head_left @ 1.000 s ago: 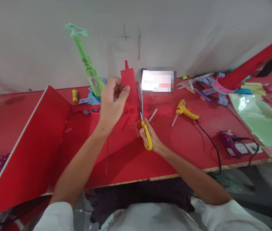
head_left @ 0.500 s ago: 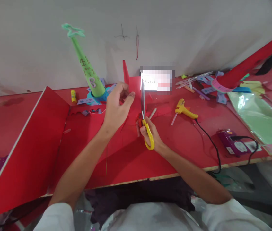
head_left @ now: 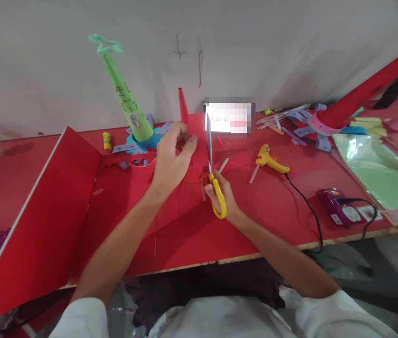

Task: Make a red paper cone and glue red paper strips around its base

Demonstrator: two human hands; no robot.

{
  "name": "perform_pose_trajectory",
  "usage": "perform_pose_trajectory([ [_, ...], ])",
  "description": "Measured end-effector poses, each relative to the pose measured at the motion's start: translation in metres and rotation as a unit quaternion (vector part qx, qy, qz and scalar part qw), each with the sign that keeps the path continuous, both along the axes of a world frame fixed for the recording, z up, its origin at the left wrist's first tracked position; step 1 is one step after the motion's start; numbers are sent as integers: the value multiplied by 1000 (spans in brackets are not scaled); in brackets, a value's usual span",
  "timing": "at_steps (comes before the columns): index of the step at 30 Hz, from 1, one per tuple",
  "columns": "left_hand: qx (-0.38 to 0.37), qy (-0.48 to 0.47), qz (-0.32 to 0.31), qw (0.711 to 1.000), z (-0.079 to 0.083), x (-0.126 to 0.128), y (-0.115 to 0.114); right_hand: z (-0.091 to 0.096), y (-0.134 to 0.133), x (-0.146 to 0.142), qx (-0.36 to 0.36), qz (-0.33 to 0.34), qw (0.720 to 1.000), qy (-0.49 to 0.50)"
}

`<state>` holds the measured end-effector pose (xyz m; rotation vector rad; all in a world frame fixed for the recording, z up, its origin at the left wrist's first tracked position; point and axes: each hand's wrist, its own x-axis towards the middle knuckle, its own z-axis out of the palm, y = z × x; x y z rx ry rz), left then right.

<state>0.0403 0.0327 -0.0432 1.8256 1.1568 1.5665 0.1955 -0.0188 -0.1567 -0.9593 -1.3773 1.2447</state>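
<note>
My left hand (head_left: 174, 157) is closed, thumb and fingers pinching a sheet of red paper (head_left: 198, 129). A pointed, rolled red paper piece (head_left: 183, 105) stands up behind that hand; where it joins the sheet is hidden. My right hand (head_left: 223, 195) grips scissors (head_left: 219, 199) with yellow handles. Their blades point up and away from me along the sheet's right edge, close to it. A small dark red part shows by the right fingers, too unclear to name. A wooden stick (head_left: 223, 165) lies just behind the right hand.
A yellow glue gun (head_left: 272, 162) lies to the right, its cord running to a purple power strip (head_left: 339, 206). A green paper cone (head_left: 128, 101) stands left, beside a glue stick (head_left: 107, 141). A red board (head_left: 43, 211) leans up at left. A lit screen (head_left: 229, 117) stands at the wall.
The red sheet has shifted slightly, and more of its lower edge shows between my hands. Both hands stay almost in place, with the scissors still in the right.
</note>
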Motion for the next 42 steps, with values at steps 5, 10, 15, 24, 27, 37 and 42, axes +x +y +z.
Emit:
perform_pose_trajectory([
  [5,-2,0,0,1000,-2,-1,1,1,0,1,2,-2,1000,3],
  [10,-3,2,2,1000,-2,-2,1,2,0,3,4,-16,1000,-11],
  [15,-5,-4,7,1000,-1,0,1,9,-1,3,7,-23,999,-36],
  [24,-5,-3,5,1000,-2,-1,2,7,-2,3,9,-30,999,-36],
  [27,-1,0,2,1000,-3,-2,3,4,-1,3,-4,-32,999,-36],
  [37,-1,1,-10,1000,-2,-4,2,5,-1,2,-16,-38,999,-24],
  [42,5,-22,-7,1000,6,-6,1,4,-2,3,-11,-31,999,-36],
])
